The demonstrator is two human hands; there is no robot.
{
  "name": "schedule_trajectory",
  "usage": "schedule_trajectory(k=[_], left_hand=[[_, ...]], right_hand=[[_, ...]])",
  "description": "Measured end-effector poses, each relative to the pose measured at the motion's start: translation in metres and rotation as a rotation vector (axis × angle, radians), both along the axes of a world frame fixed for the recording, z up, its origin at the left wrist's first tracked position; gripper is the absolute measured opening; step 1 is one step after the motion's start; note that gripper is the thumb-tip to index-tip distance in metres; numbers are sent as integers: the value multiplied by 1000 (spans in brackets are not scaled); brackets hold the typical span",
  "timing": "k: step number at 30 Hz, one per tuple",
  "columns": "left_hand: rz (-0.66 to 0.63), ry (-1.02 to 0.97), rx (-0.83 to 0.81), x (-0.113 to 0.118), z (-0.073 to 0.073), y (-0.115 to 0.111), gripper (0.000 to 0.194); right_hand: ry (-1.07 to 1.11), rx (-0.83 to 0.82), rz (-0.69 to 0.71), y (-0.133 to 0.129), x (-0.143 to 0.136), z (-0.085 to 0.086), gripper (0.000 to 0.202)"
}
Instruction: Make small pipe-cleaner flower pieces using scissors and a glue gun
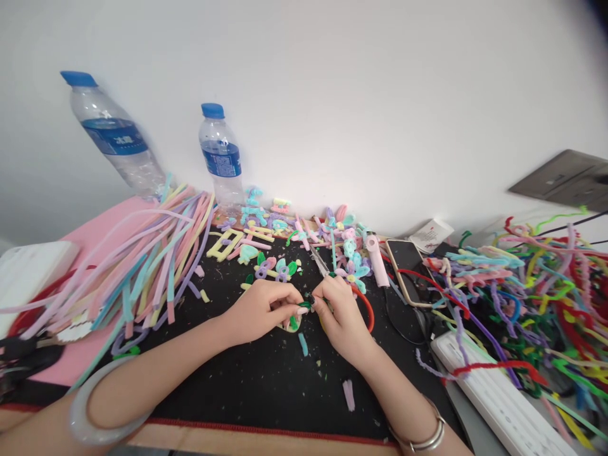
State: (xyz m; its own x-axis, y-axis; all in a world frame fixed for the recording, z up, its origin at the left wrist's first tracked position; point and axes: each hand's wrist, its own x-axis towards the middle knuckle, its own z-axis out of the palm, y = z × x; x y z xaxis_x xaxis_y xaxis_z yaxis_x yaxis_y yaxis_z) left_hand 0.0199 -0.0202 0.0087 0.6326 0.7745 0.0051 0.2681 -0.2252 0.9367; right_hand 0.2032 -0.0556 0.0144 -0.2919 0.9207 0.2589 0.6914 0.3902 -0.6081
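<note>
My left hand (266, 310) is closed in a pinch at the middle of the black mat. Its fingertips hold a small green pipe-cleaner piece (304, 304). From the other side, the fingertips of my right hand (341, 316) pinch the same piece. Scissors show as a metal blade (319, 261) and an orange handle loop (365, 309) around my right hand; whether they rest in the palm or lie under it is hidden. Below my left fingers is a pale item with green bits (292, 324), partly covered. Just beyond lie pipe-cleaner flowers (275, 268) with green leaves.
Pastel pipe cleaners (156, 266) lie on a pink sheet (111, 221) at left. Two water bottles (221, 155) stand by the wall. A pink cylindrical device (377, 259), a phone (408, 266), a white power strip (498, 392) and tangled pipe cleaners (546, 304) occupy the right.
</note>
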Motion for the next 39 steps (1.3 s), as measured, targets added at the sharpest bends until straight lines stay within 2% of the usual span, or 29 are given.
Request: schedule_trajectory(k=[4,7,10,14,17,19,21,23,24,26,29,32,37,39], left_hand=[[31,-6,95,0,-1,0,16],[35,-74,1,-2,0,1,15],[30,-120,-61,-3,1,2,21],[-6,-81,-123,-1,0,0,16],[-10,-57,-129,1,-1,0,16],[22,-75,-132,1,0,2,18],[77,-118,-152,0,0,5,21],[124,-177,-204,-1,-1,9,24],[137,-210,-235,-2,-2,10,26],[144,-270,-295,-3,-5,12,27],[167,-319,-315,-4,-7,12,27],[214,-318,-244,-4,-6,11,28],[321,-352,-149,-5,-2,11,28],[373,-379,-138,-5,-2,11,28]], right_hand=[[37,-24,7,0,-1,0,22],[60,-7,-14,1,1,-1,22],[-2,31,-36,1,1,-1,24],[-121,72,-10,-1,-1,0,23],[-61,117,5,-1,-1,0,18],[15,187,-45,0,2,1,15],[38,249,-173,2,9,4,14],[-52,192,-297,3,17,10,8],[-139,100,-327,2,22,13,7],[-339,-135,-331,-1,31,18,8],[-535,-326,-311,-7,36,21,13],[-642,-388,-328,-8,29,19,25],[-738,-400,-412,-2,24,18,18],[-715,-388,-377,-3,33,21,14]])
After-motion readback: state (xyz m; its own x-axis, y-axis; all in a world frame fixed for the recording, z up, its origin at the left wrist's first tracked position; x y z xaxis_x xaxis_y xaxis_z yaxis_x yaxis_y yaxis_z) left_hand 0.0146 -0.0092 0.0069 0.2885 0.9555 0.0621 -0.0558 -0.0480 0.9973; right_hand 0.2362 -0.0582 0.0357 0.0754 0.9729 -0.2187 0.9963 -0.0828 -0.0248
